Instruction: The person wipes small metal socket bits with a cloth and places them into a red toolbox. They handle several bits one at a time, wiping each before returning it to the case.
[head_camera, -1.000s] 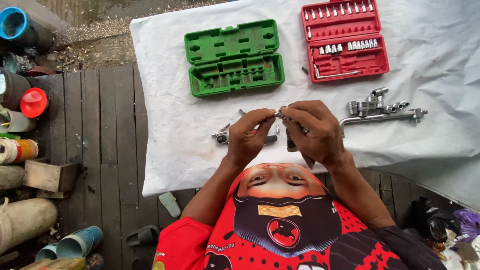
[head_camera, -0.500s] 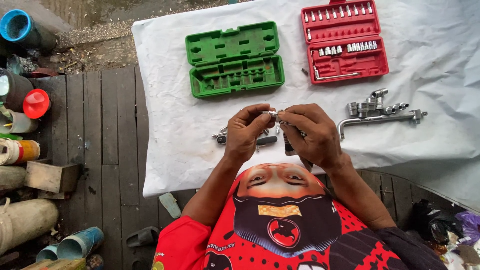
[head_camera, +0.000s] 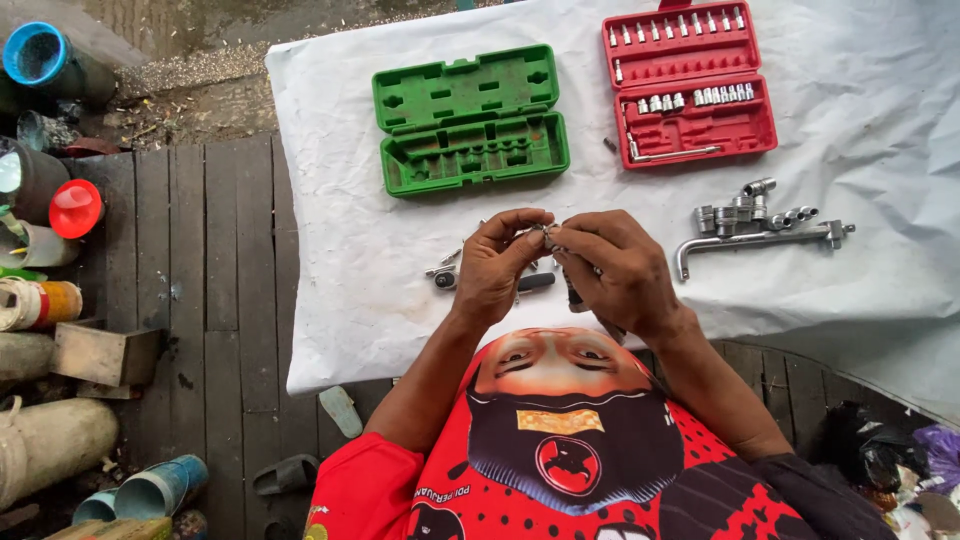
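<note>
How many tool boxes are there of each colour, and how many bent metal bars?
Green tool box: 1
Red tool box: 1
Bent metal bar: 1
Total: 3

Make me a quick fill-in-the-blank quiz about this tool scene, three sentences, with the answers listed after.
1. The open green case lies to the ____ of the open red case in the picture.
2. Both cases rest on a ____ cloth.
3. The left hand and right hand together pinch a small ____ part.

Missing words: left; white; metal
</note>
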